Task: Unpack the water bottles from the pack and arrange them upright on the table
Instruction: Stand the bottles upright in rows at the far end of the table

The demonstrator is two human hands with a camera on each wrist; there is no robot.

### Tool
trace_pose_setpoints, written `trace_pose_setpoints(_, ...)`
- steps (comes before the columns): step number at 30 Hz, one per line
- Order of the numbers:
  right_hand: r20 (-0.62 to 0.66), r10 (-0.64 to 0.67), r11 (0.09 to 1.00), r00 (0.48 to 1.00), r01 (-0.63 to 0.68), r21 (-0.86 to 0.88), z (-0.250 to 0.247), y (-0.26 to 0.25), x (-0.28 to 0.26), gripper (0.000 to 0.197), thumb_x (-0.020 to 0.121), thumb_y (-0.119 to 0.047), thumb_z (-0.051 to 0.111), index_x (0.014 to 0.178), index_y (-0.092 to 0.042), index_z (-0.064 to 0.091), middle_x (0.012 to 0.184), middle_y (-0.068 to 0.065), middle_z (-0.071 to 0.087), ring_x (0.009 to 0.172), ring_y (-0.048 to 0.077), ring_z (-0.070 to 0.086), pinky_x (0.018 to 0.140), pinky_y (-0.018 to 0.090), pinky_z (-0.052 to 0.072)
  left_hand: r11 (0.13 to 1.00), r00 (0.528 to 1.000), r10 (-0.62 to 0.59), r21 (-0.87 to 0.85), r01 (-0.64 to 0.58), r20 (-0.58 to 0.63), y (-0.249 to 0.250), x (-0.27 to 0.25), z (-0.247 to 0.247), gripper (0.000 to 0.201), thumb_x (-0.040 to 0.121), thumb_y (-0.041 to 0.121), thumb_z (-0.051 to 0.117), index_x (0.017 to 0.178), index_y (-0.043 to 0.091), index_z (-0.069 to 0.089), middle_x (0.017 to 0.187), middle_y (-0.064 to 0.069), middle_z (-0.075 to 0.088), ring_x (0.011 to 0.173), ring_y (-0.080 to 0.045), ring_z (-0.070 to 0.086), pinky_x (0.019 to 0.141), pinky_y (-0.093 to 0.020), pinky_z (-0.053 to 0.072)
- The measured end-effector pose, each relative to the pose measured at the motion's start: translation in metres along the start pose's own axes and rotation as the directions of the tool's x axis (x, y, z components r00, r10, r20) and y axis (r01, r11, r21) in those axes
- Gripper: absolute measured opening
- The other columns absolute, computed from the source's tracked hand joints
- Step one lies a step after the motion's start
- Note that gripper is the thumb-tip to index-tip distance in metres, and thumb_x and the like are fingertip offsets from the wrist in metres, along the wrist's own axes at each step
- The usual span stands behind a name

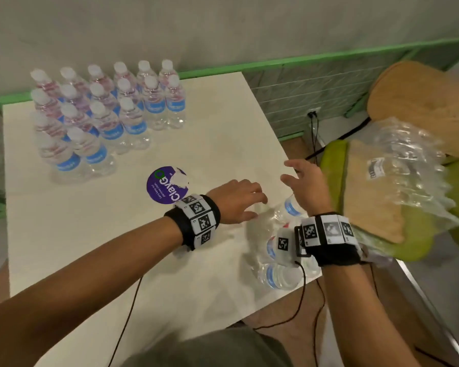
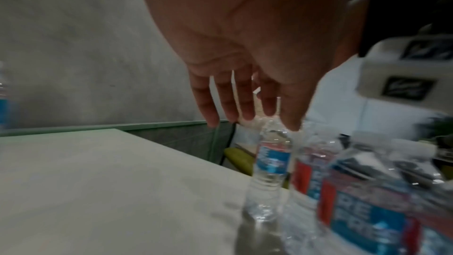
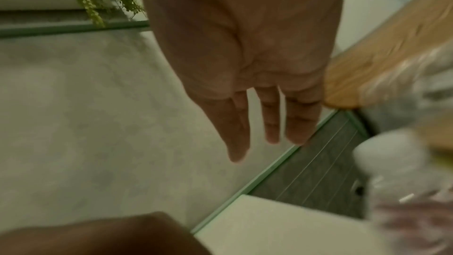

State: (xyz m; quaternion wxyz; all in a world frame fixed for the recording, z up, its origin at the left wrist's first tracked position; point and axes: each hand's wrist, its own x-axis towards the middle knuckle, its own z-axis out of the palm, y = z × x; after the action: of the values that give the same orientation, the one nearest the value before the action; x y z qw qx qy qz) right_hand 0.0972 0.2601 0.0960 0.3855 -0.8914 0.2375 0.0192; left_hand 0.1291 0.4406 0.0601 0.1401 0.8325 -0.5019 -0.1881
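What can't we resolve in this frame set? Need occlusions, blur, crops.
- Head view: count of near bottles unclear; right hand and wristband cover them.
- Head view: left hand touching a bottle or hovering, cannot tell; blurred.
- Left wrist view: near label text blurred and cut by the edge; upright bottle cap hidden behind fingers.
- Right wrist view: bottle heavily blurred, cropped.
- Head view: rear rows of arranged bottles overlap.

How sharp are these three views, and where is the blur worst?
Head view: mostly sharp, right hand slightly smeared. Left wrist view: near bottles blurred, left hand soft. Right wrist view: worst, dim, bottle cap smeared.
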Motion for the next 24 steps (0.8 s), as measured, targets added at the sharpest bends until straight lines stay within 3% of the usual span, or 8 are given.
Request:
trace_pose_setpoints(2,0.024,0.101,0.979,0.995,-0.095,-0.182,-0.017,0.031,0.007,0.039,0.076,-0.02,0.073,0.115,-0.019,0.063,0.119,0.008,0.062,0.11,0.023,0.059,0.094,0.035,0.047,0.989,0.988,0.087,-0.127,-0.07,0.127,0.028,0.019,0.008,0.05,0.088,0.044,0.055,0.134,0.028,0.043,0.135,-0.001,0.042,0.12,-0.024,0.045,0.092,-0.038,0.042)
trace_pose_setpoints(5,0.149,0.197,0.953,0.969,-0.154,-0.262,-0.028,0.054,0.006,0.04,0.077,-0.013,0.073,0.115,-0.011,0.062,0.115,0.011,0.061,0.094,0.021,0.056,0.083,0.03,0.044,0.987,0.935,0.128,-0.138,-0.086,0.331,0.062,0.036,0.027,0.065,0.082,0.048,0.062,0.138,0.033,0.035,0.142,0.0,0.035,0.127,-0.022,0.04,0.093,-0.039,0.041)
trace_pose_setpoints(9,0.156,0.141,0.945,0.978,-0.086,-0.315,-0.03,0.054,0.012,0.031,0.076,-0.011,0.073,0.106,-0.01,0.065,0.113,0.011,0.061,0.085,0.019,0.053,0.078,0.034,0.048,0.985,0.946,0.144,-0.139,-0.107,0.29,0.072,0.04,0.044,0.052,0.086,0.031,0.063,0.132,0.021,0.042,0.132,-0.006,0.043,0.112,-0.029,0.052,0.085,-0.043,0.048)
trace_pose_setpoints(12,0.191,0.132,0.91,0.973,-0.042,-0.412,-0.033,0.046,0.022,0.027,0.072,-0.012,0.076,0.098,-0.013,0.068,0.109,0.009,0.063,0.083,0.018,0.055,0.072,0.031,0.048,0.982,0.969,0.099,-0.177,-0.059,0.226,0.063,0.033,0.043,0.038,0.087,0.018,0.06,0.123,0.017,0.046,0.123,-0.006,0.047,0.099,-0.03,0.055,0.078,-0.04,0.045)
trace_pose_setpoints(15,0.266,0.103,0.867,0.958,0.044,-0.496,-0.031,0.027,0.03,0.023,0.071,-0.013,0.077,0.093,-0.015,0.07,0.098,0.005,0.062,0.082,0.017,0.054,0.069,0.026,0.042,0.948,0.984,-0.043,-0.304,0.095,0.173,0.035,0.019,0.028,0.031,0.087,0.016,0.061,0.115,0.015,0.048,0.117,-0.003,0.051,0.094,-0.019,0.047,0.078,-0.03,0.036)
trace_pose_setpoints(18,0.342,0.05,0.844,0.939,0.143,-0.517,-0.022,-0.004,0.038,0.022,0.071,-0.013,0.077,0.092,-0.015,0.072,0.088,0.002,0.058,0.082,0.017,0.055,0.071,0.026,0.043,0.91,0.976,-0.197,-0.353,0.219,0.098,-0.007,-0.005,0.004,0.031,0.082,0.022,0.067,0.108,0.015,0.051,0.109,-0.004,0.056,0.095,-0.02,0.049,0.082,-0.033,0.04)
trace_pose_setpoints(21,0.443,-0.014,0.822,0.896,0.262,-0.506,0.0,-0.042,0.045,0.021,0.071,-0.012,0.076,0.091,-0.017,0.072,0.089,0.001,0.06,0.081,0.017,0.058,0.073,0.026,0.049,0.858,0.925,-0.377,-0.362,0.364,0.035,-0.048,-0.035,-0.02,0.032,0.08,0.021,0.07,0.107,0.014,0.054,0.106,-0.002,0.058,0.095,-0.02,0.049,0.08,-0.032,0.039)
trace_pose_setpoints(24,0.52,-0.117,0.789,0.846,0.398,-0.469,0.033,-0.081,0.053,0.022,0.074,-0.01,0.073,0.095,-0.015,0.072,0.096,-0.001,0.055,0.086,0.015,0.053,0.073,0.025,0.043,0.782,0.84,-0.543,-0.373,0.5,-0.012,-0.089,-0.068,-0.039,0.032,0.078,0.019,0.072,0.105,0.016,0.055,0.105,-0.003,0.059,0.094,-0.021,0.051,0.078,-0.03,0.04)
